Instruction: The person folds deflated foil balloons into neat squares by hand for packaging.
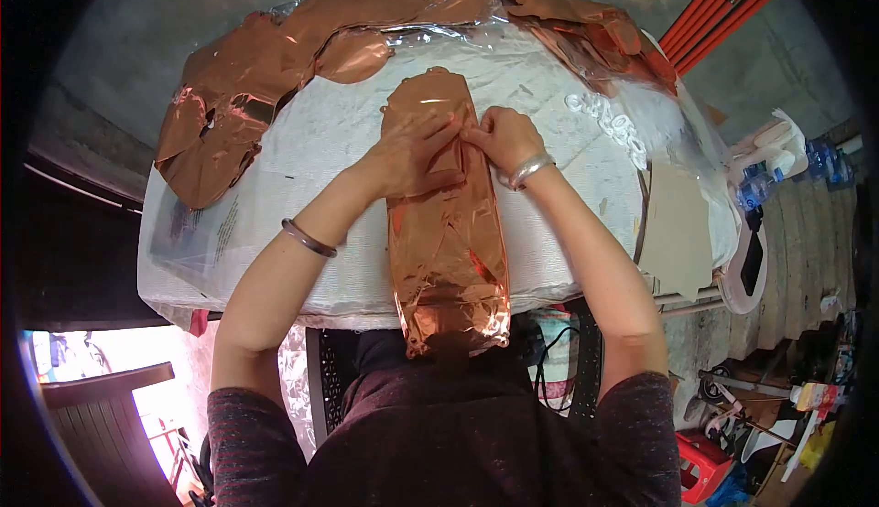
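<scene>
A long copper-coloured foil balloon (447,251) lies flat on the white cloth-covered table (320,141), running from the middle toward me and hanging over the near edge. My left hand (414,152) presses flat on its upper part. My right hand (504,138) pinches the foil's right edge beside the left hand's fingertips. Each wrist wears a metal bangle.
Stacks of the same copper foil pieces (229,104) curve along the table's left and far edges. Small white rings (615,124) lie at the right. A cardboard sheet (676,228) lies at the table's right edge. Red pipes (723,8), bottles and clutter sit to the right; a wooden chair (110,415) stands lower left.
</scene>
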Demonstrator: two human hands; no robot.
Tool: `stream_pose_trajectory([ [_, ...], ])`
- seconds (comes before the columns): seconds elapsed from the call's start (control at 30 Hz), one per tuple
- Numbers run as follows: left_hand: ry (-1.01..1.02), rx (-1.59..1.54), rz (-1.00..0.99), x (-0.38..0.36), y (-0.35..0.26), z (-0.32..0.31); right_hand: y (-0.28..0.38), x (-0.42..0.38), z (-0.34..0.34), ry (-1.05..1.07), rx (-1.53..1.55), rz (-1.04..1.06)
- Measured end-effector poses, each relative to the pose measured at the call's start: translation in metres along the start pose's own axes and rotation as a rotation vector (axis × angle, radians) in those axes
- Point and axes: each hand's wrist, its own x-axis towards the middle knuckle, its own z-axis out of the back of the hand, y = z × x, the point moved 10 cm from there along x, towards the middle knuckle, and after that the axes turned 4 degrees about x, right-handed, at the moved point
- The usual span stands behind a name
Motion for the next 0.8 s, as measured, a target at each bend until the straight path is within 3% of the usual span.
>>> stream_pose_trajectory([
  [0.1,-0.052,0.031,-0.042,-0.001,-0.002,0.001,0.007,-0.020,0.010,-0.122,0.004,0.124],
  [0.17,-0.016,0.104,-0.022,-0.003,-0.004,0.000,0.017,-0.043,0.035,-0.411,0.117,0.404],
  [0.3,-0.009,0.111,-0.019,-0.003,-0.005,0.001,0.011,-0.046,0.040,-0.357,0.270,0.413],
  [0.37,0.006,0.126,-0.007,-0.002,-0.005,0.000,0.025,-0.044,0.030,-0.301,0.201,0.586],
  [0.5,-0.010,0.077,0.046,-0.001,0.000,0.002,0.034,-0.042,0.013,-0.256,0.046,0.707],
  [0.6,-0.085,0.045,-0.072,-0.004,-0.010,0.020,0.029,-0.045,0.000,-0.278,-0.095,0.785],
  [0.67,-0.132,-0.240,0.102,-0.010,0.002,0.047,0.024,-0.041,0.000,-0.251,-0.051,0.729],
  [0.7,-0.125,-0.235,0.108,-0.017,0.006,0.045,0.025,-0.042,0.002,-0.249,-0.040,0.729],
  [0.77,-0.280,-0.295,0.302,-0.047,0.040,0.053,0.027,-0.043,0.003,-0.231,-0.059,0.717],
  [0.8,-0.324,-0.214,0.268,-0.055,0.041,0.061,0.027,-0.043,0.001,-0.221,-0.048,0.724],
])
